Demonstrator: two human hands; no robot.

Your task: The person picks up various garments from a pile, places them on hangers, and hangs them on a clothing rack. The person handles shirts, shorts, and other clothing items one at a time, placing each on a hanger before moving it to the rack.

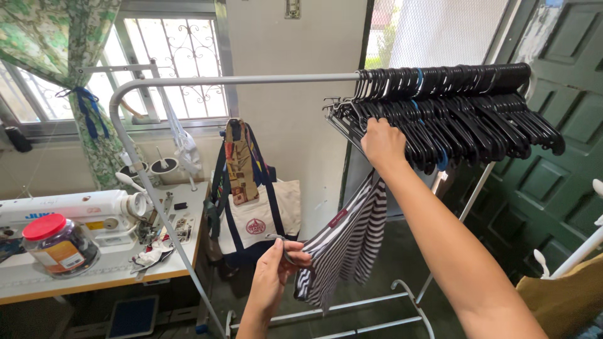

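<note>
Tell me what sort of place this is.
Probably a home sewing or laundry corner. A sewing machine sits on a table by the window, a clothes rack carries many black hangers, and the left hand holds a striped garment.

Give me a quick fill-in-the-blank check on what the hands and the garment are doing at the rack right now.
1. The right hand reaches into the bunch of black ____ on the rail.
2. The left hand holds up a garment patterned with black and white ____.
3. The jar on the sewing table has a ____ lid.

Missing words: hangers; stripes; red
</note>
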